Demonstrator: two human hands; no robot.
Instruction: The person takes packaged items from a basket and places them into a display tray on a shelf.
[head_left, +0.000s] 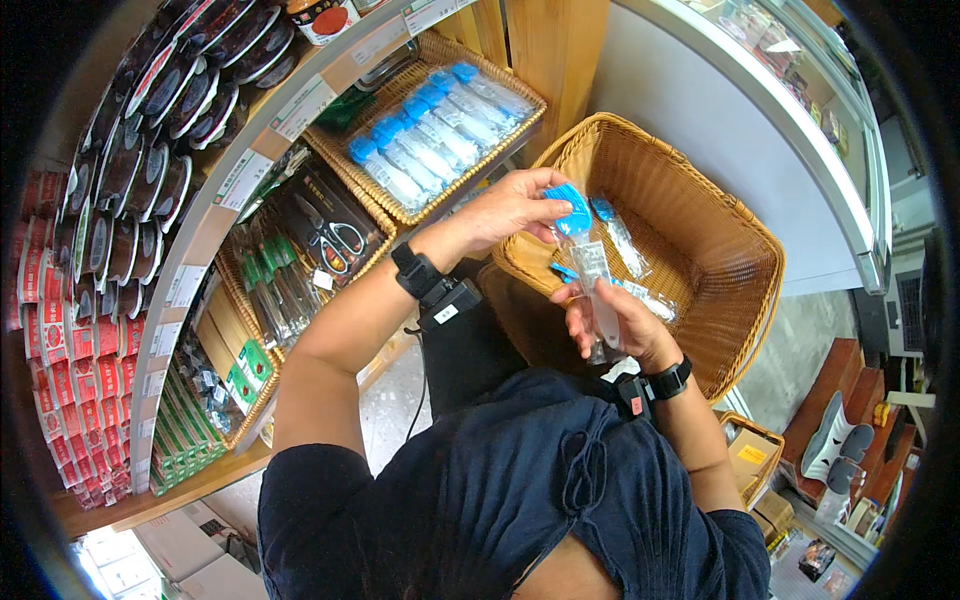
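A packaged brush (592, 259) with a blue head and a pale handle, in a clear plastic sleeve, is held over the large wicker basket. My left hand (506, 210) pinches it at the blue head. Lower down, the fingers of my right hand (626, 322) support the handle. Inside the wicker basket (675, 176) lie a few similar blue-headed packages, one of them a sleeved brush (622, 238); my hands partly hide the others. To the left, a shallow wicker tray (442, 206) on the shelf bears a row of blue-headed brushes (431, 131) in clear sleeves.
Another wicker tray (386, 225) has boxed scissors (330, 232) and green-topped packets. A curved shelf edge with price tags (244, 180) runs above, near dark packaged goods (142, 172) and red packets (75, 337). A glass-topped case (795, 150) stands at right; wooden steps (832, 390) are lower right.
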